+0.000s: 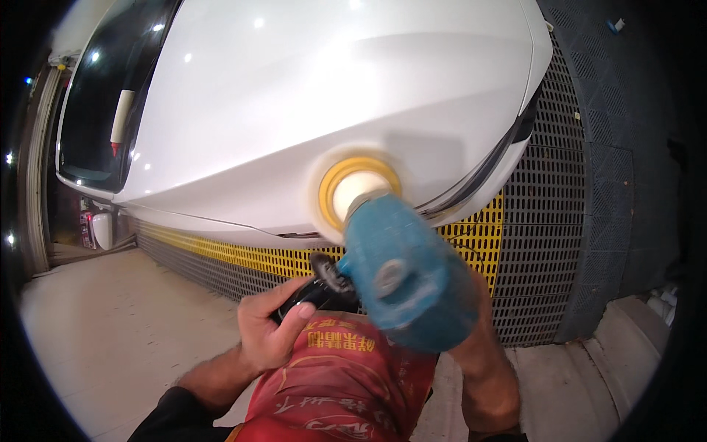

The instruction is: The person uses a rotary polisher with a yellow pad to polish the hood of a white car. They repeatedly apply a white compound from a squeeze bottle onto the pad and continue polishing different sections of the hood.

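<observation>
A teal electric polisher (406,265) is tilted over the front corner of a white car's bonnet (248,132). Its round pad (315,193), blurred at the rim, lies against the paint around a yellow backing ring (327,193). My left hand (270,326) wraps the black side handle (315,295), thumb on top. On the other side, my right hand (479,315) holds the polisher from behind its motor housing, which hides most of the fingers. Below the tool hangs a red apron (342,381) with printed writing.
A white bottle with a red nozzle (122,117) rests at the windscreen's base. The headlight (469,185) curves near the pad. Grey floor grating (544,221) with a yellow strip (237,255) borders the car. Pale floor tiles (110,331) lie at the left; a step (629,331) stands lower right.
</observation>
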A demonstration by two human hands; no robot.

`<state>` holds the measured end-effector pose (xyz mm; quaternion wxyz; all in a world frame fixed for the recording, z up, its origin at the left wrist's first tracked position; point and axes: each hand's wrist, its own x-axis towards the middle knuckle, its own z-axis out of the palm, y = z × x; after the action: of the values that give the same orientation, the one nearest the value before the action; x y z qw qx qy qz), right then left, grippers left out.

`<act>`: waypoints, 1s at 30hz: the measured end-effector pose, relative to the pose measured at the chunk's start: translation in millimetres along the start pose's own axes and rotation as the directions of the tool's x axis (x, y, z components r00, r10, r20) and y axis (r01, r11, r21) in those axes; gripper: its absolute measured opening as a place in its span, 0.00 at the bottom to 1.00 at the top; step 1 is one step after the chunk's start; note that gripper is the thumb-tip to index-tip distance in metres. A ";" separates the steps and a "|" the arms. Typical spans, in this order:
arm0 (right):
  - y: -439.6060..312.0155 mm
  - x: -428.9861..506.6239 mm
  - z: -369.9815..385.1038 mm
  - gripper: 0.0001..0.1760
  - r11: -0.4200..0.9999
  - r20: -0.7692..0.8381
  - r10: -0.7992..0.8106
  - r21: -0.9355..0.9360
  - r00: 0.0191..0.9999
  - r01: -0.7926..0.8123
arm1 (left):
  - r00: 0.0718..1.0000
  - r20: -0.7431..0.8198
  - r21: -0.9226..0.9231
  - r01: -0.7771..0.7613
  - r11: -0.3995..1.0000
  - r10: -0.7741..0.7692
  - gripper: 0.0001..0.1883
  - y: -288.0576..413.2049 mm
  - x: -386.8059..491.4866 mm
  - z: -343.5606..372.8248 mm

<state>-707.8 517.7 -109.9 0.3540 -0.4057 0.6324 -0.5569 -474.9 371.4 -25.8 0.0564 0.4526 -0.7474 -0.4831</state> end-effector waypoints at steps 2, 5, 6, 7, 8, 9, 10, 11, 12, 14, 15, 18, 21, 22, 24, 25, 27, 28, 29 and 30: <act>5.8 -3.3 4.3 0.31 0.985 -0.087 0.133 0.121 0.987 -0.122 | 0.994 0.053 0.089 -0.101 0.991 0.097 0.17 22.8 27.5 -2.3; 10.9 -10.1 18.6 0.33 0.945 -0.118 0.218 0.275 0.969 -0.179 | 0.987 0.043 0.048 -0.156 0.987 0.154 0.16 19.9 34.8 -6.9; 10.9 -12.2 28.5 0.35 0.944 -0.129 0.204 0.288 0.970 -0.160 | 0.989 0.041 0.046 -0.146 0.988 0.145 0.16 16.6 31.1 -14.0; 11.8 -15.0 36.5 0.37 0.944 -0.144 0.193 0.296 0.971 -0.144 | 0.989 0.047 0.039 -0.140 0.989 0.138 0.15 12.7 29.0 -19.5; 9.2 -17.9 45.9 0.38 0.975 -0.151 0.144 0.189 0.978 -0.115 | 0.989 0.065 0.009 -0.132 0.991 0.131 0.15 9.3 26.6 -28.0; 8.7 -21.0 61.6 0.39 0.981 -0.179 0.130 0.166 0.975 -0.100 | 0.990 0.086 0.018 -0.115 0.993 0.113 0.15 4.9 25.5 -37.9; 8.5 -23.8 77.8 0.40 0.985 -0.204 0.110 0.152 0.973 -0.080 | 0.991 0.102 0.036 -0.096 0.995 0.092 0.15 2.6 22.5 -49.3; 7.7 -26.4 94.1 0.41 0.988 -0.228 0.091 0.139 0.969 -0.060 | 0.991 0.118 0.054 -0.077 0.996 0.070 0.15 0.3 19.8 -62.2; 11.7 -30.1 111.0 0.41 0.995 -0.239 0.034 0.094 0.970 -0.012 | 0.989 0.144 0.037 -0.042 0.998 0.036 0.14 -3.7 19.6 -75.9; 6.2 -30.5 143.6 0.39 0.999 -0.218 0.001 0.046 0.976 0.009 | 0.989 0.127 0.072 -0.088 0.994 0.079 0.16 -15.9 16.9 -104.4; 0.1 -29.1 161.9 0.37 0.999 -0.194 0.030 0.037 0.981 -0.023 | 0.987 0.125 0.087 -0.108 0.990 0.097 0.18 -26.3 15.2 -119.1; -15.8 -25.9 209.6 0.31 0.963 -0.069 0.185 0.212 0.980 -0.167 | 0.962 0.116 0.191 -0.264 0.945 0.246 0.19 -59.9 6.2 -164.5; -30.6 -19.4 248.8 0.27 0.971 -0.043 0.226 0.091 0.973 -0.221 | 0.980 0.105 0.248 -0.190 0.950 0.168 0.24 -97.3 -12.8 -204.9; -33.7 -18.4 255.4 0.26 0.974 -0.062 0.223 -0.016 0.973 -0.224 | 0.985 0.083 0.256 -0.166 0.952 0.150 0.25 -109.0 -21.6 -212.2; -39.6 -23.4 256.9 0.27 0.972 -0.014 0.236 -0.012 0.972 -0.236 | 0.985 0.071 0.247 -0.170 0.954 0.157 0.26 -120.7 -33.9 -210.2; -43.0 -26.3 254.3 0.28 0.970 0.012 0.242 -0.011 0.970 -0.242 | 0.991 0.048 0.169 -0.131 0.977 0.125 0.26 -125.3 -42.7 -204.1; -50.6 -32.2 232.6 0.29 0.950 0.046 0.313 -0.027 0.949 -0.312 | 0.998 0.030 0.087 -0.064 0.994 0.062 0.24 -136.2 -54.8 -189.9; -54.2 -34.3 215.2 0.32 0.931 0.101 0.366 -0.035 0.925 -0.365 | 0.999 0.027 0.070 -0.026 0.997 0.024 0.24 -131.4 -62.5 -183.6; -50.7 -39.1 201.5 0.36 0.908 0.152 0.419 -0.059 0.895 -0.415 | 0.998 0.070 0.057 0.006 0.998 -0.010 0.23 -122.2 -59.4 -170.6; -39.3 -47.7 187.9 0.39 0.917 0.136 0.397 -0.016 0.908 -0.399 | 0.993 0.111 0.046 0.041 0.998 -0.046 0.23 -111.0 -55.0 -155.0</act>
<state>-514.1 480.6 -95.3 0.5050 -0.3031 0.6726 -0.4480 -292.9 293.9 -10.5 -0.0063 0.4421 -0.7497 -0.4925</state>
